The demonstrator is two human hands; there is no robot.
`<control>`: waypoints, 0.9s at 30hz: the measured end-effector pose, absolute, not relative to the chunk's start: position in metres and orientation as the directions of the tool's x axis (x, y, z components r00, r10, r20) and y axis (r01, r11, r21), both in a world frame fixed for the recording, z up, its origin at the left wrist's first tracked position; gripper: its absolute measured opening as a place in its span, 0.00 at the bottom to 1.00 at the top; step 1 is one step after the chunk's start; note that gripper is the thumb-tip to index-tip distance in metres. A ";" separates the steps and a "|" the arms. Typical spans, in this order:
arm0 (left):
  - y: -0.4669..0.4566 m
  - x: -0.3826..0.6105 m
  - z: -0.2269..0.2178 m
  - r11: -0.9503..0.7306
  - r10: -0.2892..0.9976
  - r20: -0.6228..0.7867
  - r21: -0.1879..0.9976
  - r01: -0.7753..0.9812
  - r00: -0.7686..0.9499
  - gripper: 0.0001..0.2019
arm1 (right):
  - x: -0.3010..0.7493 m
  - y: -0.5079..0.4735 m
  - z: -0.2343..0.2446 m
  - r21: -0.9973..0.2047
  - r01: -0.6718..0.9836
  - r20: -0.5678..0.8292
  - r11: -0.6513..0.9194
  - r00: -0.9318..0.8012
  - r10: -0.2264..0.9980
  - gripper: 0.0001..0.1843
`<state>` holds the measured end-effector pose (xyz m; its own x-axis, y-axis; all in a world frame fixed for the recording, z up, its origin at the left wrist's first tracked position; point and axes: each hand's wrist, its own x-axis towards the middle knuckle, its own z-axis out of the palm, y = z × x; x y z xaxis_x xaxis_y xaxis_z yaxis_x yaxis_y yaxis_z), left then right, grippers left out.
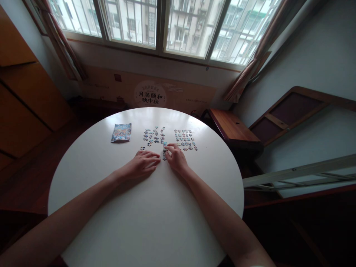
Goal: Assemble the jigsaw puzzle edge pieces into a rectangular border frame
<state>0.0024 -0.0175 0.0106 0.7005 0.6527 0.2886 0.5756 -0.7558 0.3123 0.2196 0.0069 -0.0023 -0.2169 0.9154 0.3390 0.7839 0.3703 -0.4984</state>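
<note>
A narrow strip of joined jigsaw pieces (164, 155) lies on the white table between my hands. My right hand (175, 158) is at its right side, thumb and index finger closed on a piece in the strip and partly covering it. Just left of the strip, my left hand (144, 163) rests on the tabletop, fingers stretched out and holding nothing. Beyond the hands are loose jigsaw pieces in two groups, a scattered left group (150, 135) and a right group (185, 139) set out in rows. One loose piece (142, 148) lies near my left fingers.
A picture sheet or packet (121, 132) lies at the table's left. The round white table (133, 222) has a curved edge. Beyond it stand a wooden stool or small bench (233, 126) at right, a printed cardboard panel (178, 96) and barred windows.
</note>
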 end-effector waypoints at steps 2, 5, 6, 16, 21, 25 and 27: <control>-0.018 0.003 0.011 -0.755 0.653 0.291 0.316 0.574 0.699 0.16 | 0.220 0.007 -0.001 -0.507 0.782 0.342 0.361 -0.203 0.918 0.16; -0.017 0.003 0.011 -0.761 0.647 0.310 0.316 0.566 0.697 0.15 | 0.220 0.006 0.000 -0.527 0.769 0.352 0.362 -0.190 0.916 0.16; -0.017 0.003 0.010 -0.762 0.646 0.323 0.323 0.561 0.691 0.15 | 0.220 0.006 0.001 -0.534 0.764 0.356 0.362 -0.186 0.916 0.16; -0.012 -0.004 0.008 -0.667 0.742 0.493 0.478 0.571 0.453 0.27 | 0.221 0.010 -0.004 -0.609 0.706 0.373 0.360 -0.146 0.916 0.14; -0.015 -0.004 0.014 -0.621 0.780 0.482 0.526 0.581 0.398 0.24 | 0.221 0.011 -0.005 -0.618 0.694 0.381 0.370 -0.147 0.913 0.13; -0.018 -0.003 0.018 -0.588 0.804 0.474 0.550 0.593 0.359 0.22 | 0.221 0.010 -0.004 -0.619 0.692 0.384 0.372 -0.147 0.912 0.13; -0.019 -0.002 0.019 -0.570 0.815 0.472 0.546 0.613 0.338 0.22 | 0.221 0.009 -0.004 -0.620 0.690 0.386 0.373 -0.147 0.911 0.13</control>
